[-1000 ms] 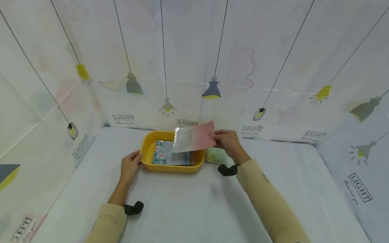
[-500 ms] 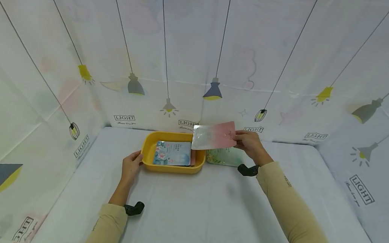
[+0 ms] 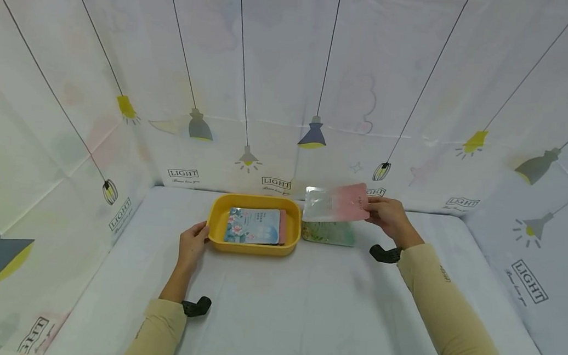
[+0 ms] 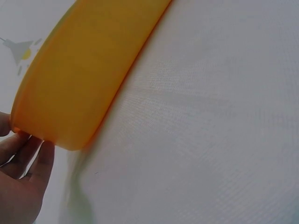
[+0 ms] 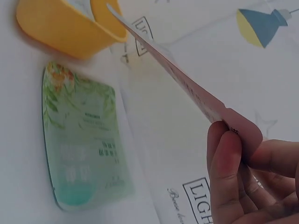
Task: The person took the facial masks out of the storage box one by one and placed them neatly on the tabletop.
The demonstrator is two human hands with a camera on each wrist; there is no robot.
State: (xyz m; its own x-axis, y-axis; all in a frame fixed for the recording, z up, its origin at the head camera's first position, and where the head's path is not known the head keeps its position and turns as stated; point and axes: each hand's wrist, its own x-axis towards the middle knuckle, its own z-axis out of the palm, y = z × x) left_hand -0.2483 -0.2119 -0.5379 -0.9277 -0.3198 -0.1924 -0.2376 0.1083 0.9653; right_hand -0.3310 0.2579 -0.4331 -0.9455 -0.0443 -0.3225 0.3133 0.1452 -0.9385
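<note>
My right hand (image 3: 389,218) pinches the right end of a flat pink-and-silver packet (image 3: 336,203), thumb on one side and fingers on the other in the right wrist view. The packet hangs above a green packet (image 3: 328,233) with a leaf print, which lies on the table right of the yellow tray (image 3: 215,229). My left hand (image 3: 192,246) grips the tray's left end, its thumb at the rim and fingertips against the outer wall (image 4: 79,84). Inside the tray lies a blue floral packet (image 3: 253,226), and a pink packet (image 3: 283,227) peeks out from under its right side.
A white cloth covers the table (image 3: 275,309). Behind the tray rises a white backdrop (image 3: 280,89) printed with hanging lamps, which also runs along both sides. A black strap-on device (image 3: 384,254) sits at the right wrist, another (image 3: 197,307) at the left.
My right hand has carried the pink-and-silver packet rightward from over the tray to above the green packet. The blue floral packet is now fully uncovered. My left hand stays on the tray.
</note>
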